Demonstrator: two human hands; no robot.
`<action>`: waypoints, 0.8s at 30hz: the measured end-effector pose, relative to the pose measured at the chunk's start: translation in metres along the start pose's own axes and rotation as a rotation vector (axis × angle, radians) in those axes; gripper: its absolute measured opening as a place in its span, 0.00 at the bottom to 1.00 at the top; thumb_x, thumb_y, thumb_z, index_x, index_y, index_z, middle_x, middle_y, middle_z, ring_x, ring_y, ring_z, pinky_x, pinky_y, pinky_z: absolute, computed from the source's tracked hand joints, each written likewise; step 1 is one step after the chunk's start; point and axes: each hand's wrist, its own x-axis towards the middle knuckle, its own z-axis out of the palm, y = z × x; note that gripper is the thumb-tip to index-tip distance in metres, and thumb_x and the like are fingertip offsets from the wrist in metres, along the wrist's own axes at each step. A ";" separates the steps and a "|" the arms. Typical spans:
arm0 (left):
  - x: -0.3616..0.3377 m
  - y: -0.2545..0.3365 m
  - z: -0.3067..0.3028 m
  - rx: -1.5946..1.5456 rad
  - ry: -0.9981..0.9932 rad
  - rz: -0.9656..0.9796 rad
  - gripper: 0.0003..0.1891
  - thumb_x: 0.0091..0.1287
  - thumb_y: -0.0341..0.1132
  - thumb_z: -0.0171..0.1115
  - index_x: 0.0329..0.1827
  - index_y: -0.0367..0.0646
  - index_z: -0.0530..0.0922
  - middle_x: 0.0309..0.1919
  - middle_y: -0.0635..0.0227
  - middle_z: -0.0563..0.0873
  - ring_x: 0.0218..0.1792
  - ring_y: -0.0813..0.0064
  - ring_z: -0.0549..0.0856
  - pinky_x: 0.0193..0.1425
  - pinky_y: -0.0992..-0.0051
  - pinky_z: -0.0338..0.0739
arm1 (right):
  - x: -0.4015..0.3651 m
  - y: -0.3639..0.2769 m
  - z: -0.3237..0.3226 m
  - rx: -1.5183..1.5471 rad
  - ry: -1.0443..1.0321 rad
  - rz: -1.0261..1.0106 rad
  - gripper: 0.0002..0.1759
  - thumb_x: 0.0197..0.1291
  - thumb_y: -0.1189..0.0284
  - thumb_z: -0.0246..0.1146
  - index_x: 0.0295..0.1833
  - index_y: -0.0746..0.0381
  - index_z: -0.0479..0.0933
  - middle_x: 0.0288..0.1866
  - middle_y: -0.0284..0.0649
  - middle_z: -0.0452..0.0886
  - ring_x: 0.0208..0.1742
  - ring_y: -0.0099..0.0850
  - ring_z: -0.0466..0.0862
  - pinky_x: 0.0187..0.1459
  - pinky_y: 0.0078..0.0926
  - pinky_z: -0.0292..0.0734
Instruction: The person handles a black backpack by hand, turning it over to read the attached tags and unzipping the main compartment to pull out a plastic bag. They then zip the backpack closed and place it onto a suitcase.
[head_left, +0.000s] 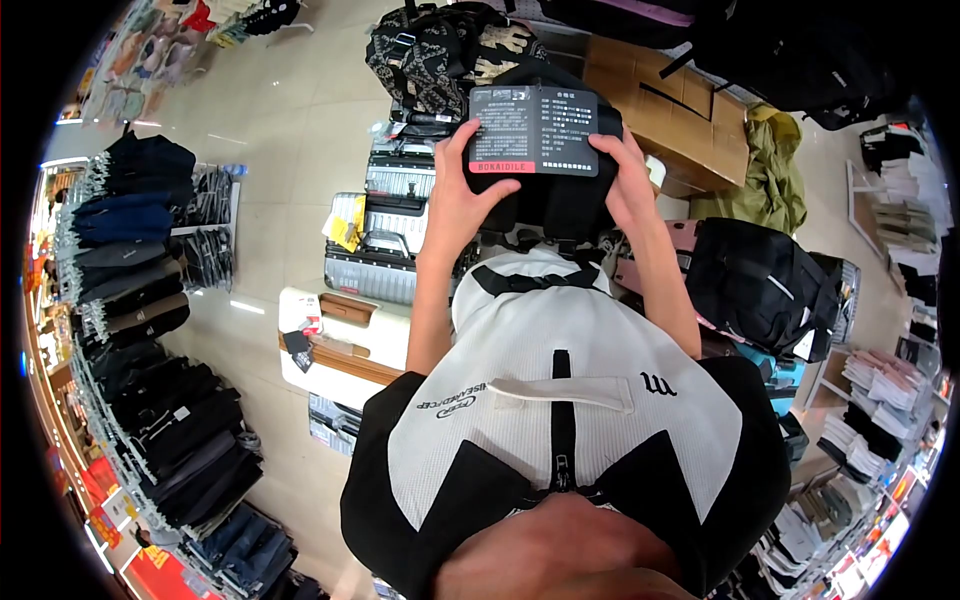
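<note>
A dark label card (534,130) with small print and a red strip reading "BONAIDILE" is held in front of me. My left hand (460,195) grips its left edge, with one fingertip near the upper corner and the thumb stretched below it. At the right edge, my right hand (628,180) closes on the card, its thumb lying on the front. Behind the card is a black bag (560,205) with straps hanging down, partly hidden by the card and my hands. Some of my fingers are out of sight behind the card and bag.
Silver suitcases (370,265) and a cream suitcase (345,335) stand on the left. A patterned backpack (430,60) lies ahead, beside a cardboard box (665,120). On the right are an olive bag (765,170) and a black duffel bag (755,280). Clothes racks (150,300) line the far left.
</note>
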 end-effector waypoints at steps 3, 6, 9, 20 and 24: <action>0.003 0.002 0.003 0.044 0.076 -0.039 0.36 0.53 0.32 0.76 0.66 0.51 0.69 0.57 0.57 0.73 0.55 0.56 0.78 0.57 0.63 0.76 | -0.004 -0.001 0.002 -0.034 0.001 0.013 0.26 0.63 0.74 0.61 0.67 0.64 0.67 0.56 0.38 0.80 0.56 0.28 0.80 0.61 0.26 0.75; 0.009 0.001 0.006 0.027 0.176 -0.047 0.26 0.55 0.30 0.74 0.58 0.48 0.74 0.52 0.58 0.76 0.51 0.55 0.81 0.52 0.63 0.78 | -0.003 0.002 0.009 -0.022 -0.011 0.010 0.24 0.64 0.72 0.62 0.65 0.62 0.67 0.55 0.39 0.80 0.55 0.29 0.81 0.59 0.27 0.76; 0.011 -0.023 0.016 -0.156 0.260 -0.055 0.17 0.62 0.29 0.69 0.52 0.41 0.75 0.46 0.63 0.80 0.45 0.67 0.81 0.46 0.72 0.76 | -0.006 -0.001 0.015 0.067 -0.055 0.032 0.22 0.65 0.70 0.62 0.63 0.61 0.67 0.54 0.42 0.81 0.53 0.32 0.83 0.56 0.29 0.79; 0.024 -0.018 0.002 -0.709 0.323 -0.568 0.21 0.72 0.50 0.63 0.49 0.38 0.82 0.36 0.78 0.82 0.33 0.88 0.74 0.36 0.84 0.68 | 0.000 -0.002 0.009 -0.043 -0.106 0.010 0.23 0.65 0.71 0.59 0.64 0.64 0.66 0.51 0.46 0.82 0.49 0.35 0.86 0.52 0.31 0.82; 0.022 -0.027 0.000 -0.735 0.231 -0.666 0.36 0.69 0.66 0.56 0.58 0.37 0.77 0.49 0.64 0.86 0.40 0.73 0.87 0.41 0.75 0.81 | 0.000 -0.012 0.011 -0.172 -0.115 0.053 0.25 0.65 0.70 0.60 0.66 0.64 0.66 0.52 0.45 0.81 0.50 0.34 0.85 0.53 0.29 0.81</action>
